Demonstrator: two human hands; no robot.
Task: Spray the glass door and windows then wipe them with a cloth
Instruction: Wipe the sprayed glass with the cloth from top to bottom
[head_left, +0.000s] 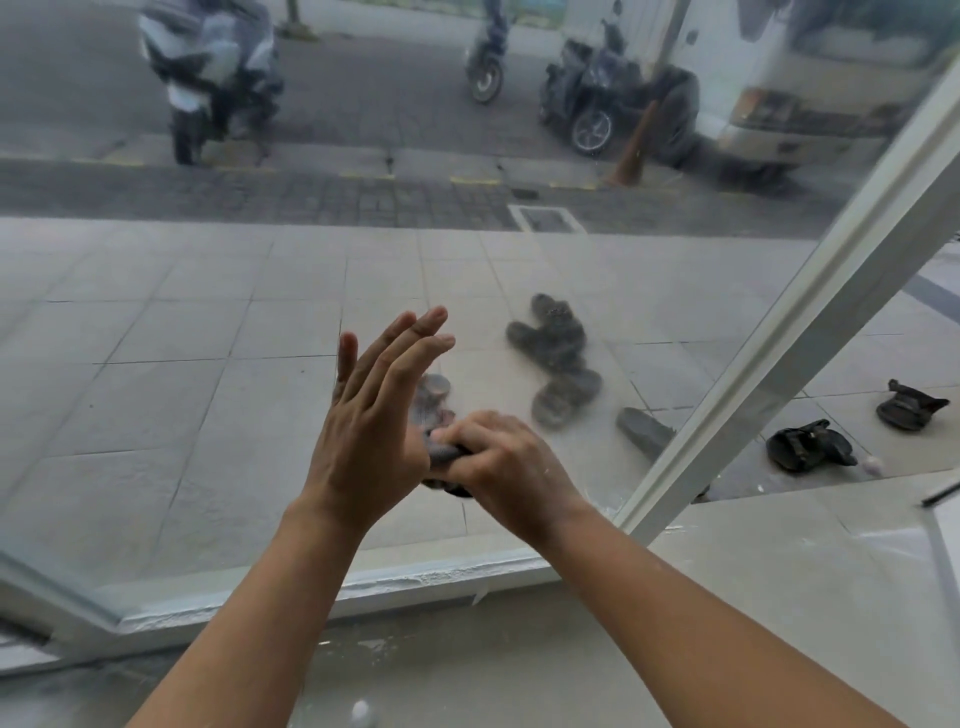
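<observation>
Head view, looking down through a hazy glass pane (208, 312) set in a white frame (810, 332). The left grip (371, 415) is raised before the pane, its fingers straight and close together with the thumb apart; nothing is held in it. The right grip (506, 462) is curled round a dark cloth (447, 460), which is bunched and pressed against the heel of the left palm. Most of the cloth is hidden by the two hands, and whether it touches the glass cannot be told. Both forearms are bare. Beyond the pane, several grey sandals (558, 358) are seen scattered on pale tiles (156, 322), blurred by the haze. To the right of the frame, a black pair (808, 447) is seen more sharply. Farther off, three scooters (213, 78), an orange cone (634, 150) and a white truck (810, 93) are seen along a paved road. White flecks are scattered on the sill (415, 574) and on the floor (467, 665) below it.
</observation>
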